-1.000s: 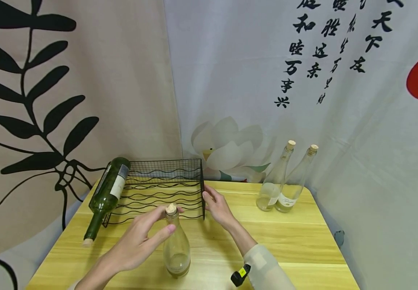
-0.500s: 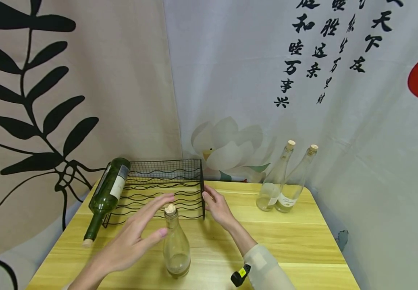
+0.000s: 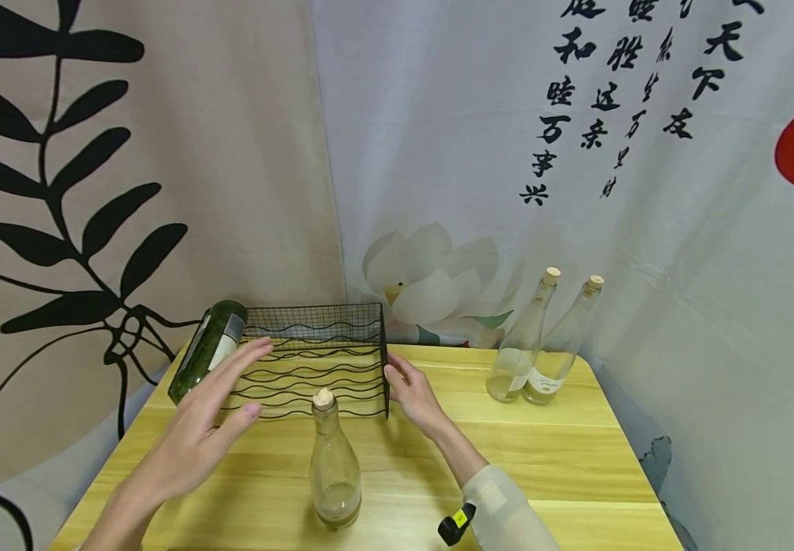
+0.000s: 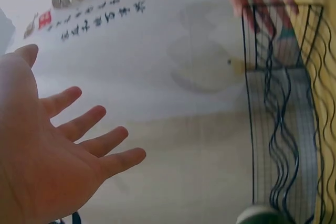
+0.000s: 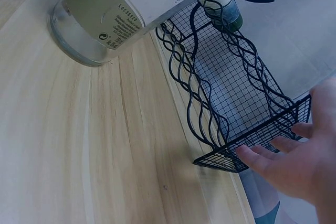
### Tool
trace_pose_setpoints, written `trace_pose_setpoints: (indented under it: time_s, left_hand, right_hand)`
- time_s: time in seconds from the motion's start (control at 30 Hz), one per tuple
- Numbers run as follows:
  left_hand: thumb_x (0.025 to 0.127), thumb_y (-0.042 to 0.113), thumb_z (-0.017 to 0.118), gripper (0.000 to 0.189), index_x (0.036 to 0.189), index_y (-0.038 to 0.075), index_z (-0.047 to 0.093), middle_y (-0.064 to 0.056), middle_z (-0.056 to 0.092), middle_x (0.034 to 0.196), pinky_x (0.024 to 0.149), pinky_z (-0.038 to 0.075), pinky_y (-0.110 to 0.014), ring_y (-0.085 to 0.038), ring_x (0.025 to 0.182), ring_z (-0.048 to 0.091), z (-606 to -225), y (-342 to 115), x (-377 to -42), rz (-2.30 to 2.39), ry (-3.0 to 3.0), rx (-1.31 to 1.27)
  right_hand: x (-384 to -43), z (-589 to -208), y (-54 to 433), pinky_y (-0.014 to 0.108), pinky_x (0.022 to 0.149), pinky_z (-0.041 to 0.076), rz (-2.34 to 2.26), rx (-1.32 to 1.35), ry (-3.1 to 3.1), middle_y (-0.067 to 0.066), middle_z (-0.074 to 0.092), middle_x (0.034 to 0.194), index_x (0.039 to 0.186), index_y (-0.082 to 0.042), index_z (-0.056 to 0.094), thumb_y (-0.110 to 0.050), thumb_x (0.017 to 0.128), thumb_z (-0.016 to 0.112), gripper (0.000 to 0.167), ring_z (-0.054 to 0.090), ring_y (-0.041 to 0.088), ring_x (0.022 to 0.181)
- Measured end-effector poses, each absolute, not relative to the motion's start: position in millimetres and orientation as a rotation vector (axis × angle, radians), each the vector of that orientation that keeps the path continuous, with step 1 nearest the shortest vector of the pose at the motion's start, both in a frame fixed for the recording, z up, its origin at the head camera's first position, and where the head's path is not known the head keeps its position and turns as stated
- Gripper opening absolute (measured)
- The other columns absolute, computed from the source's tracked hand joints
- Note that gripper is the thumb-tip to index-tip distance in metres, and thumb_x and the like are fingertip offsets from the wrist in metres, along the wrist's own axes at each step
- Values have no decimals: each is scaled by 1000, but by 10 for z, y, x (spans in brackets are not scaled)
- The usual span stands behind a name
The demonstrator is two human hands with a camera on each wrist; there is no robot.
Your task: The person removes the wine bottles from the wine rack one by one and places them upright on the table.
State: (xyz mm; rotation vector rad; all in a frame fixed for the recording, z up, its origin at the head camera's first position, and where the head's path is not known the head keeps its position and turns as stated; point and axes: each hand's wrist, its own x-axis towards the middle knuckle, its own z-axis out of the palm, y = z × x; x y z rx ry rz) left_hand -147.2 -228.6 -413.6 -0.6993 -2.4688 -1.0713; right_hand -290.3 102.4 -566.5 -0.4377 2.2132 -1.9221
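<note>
My left hand (image 3: 193, 436) hovers over the table's left part, fingers spread and nothing in them; the left wrist view shows its bare palm. Behind it, a corked green wine bottle (image 3: 212, 344) lies tilted on the left end of a black wire wine rack (image 3: 314, 314); my hand hides its neck. The fingers of my right hand (image 3: 417, 396) touch the rack's right end, lying against the mesh panel (image 5: 268, 137) in the right wrist view. A clear corked bottle (image 3: 336, 474) stands upright between my hands, touched by neither.
Two clear corked bottles (image 3: 517, 360) stand close together at the back right of the wooden table (image 3: 576, 474). Printed cloth hangs right behind the table. A small black and yellow device (image 3: 457, 524) sits by my right sleeve.
My left hand has come away from the clear bottle's neck and moved left, in front of the green bottle. The clear bottle, the rack and my right hand keep their places.
</note>
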Motion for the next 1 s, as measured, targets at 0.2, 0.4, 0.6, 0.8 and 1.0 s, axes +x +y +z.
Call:
trace_pose_setpoints:
  time_s: [0.2, 0.4, 0.6, 0.8, 1.0]
  left_hand:
    - [111, 7, 62, 74, 177, 32, 39, 1, 35, 186, 141, 23, -27, 3, 171, 24, -4067, -2491, -1518, -1072, -2446, -632]
    - [113, 14, 63, 74, 177, 38, 36, -5, 33, 187, 123, 26, -94, 8, 168, 22, -4097, -2721, -1593, -1067, -2473, -529]
    - [116, 17, 60, 72, 179, 38, 31, -13, 29, 188, 123, 20, -96, -26, 176, 23, -4251, -2987, -1714, -1045, -2511, -460]
    - [121, 24, 53, 68, 181, 38, 25, -20, 32, 186, 135, 35, -67, -63, 159, 39, -4406, -3266, -1825, -1016, -2587, -349]
    - [124, 31, 46, 64, 181, 41, 20, -30, 41, 178, 110, 34, 2, -49, 156, 50, -4593, -3513, -1918, -1056, -2635, -273]
  right_hand:
    - [-2904, -5669, 1023, 71, 124, 51, -1925, -432, 2213, 26, 36, 182, 178, -5, 33, -43, 124, 47, 67, 44, 49, 165]
    - [-2907, -5668, 1021, 71, 124, 52, -1923, -434, 2218, 26, 37, 182, 178, -5, 33, -44, 124, 47, 68, 44, 49, 165]
    - [-2908, -5663, 1024, 71, 123, 52, -1920, -442, 2218, 25, 37, 182, 178, -5, 33, -44, 124, 47, 68, 44, 49, 165]
    - [-2911, -5668, 1026, 71, 124, 51, -1915, -445, 2216, 26, 35, 182, 178, -5, 32, -43, 124, 46, 68, 43, 49, 165]
    - [-2909, -5666, 1024, 72, 125, 50, -1908, -442, 2221, 26, 35, 183, 178, -5, 32, -46, 124, 46, 70, 41, 49, 167]
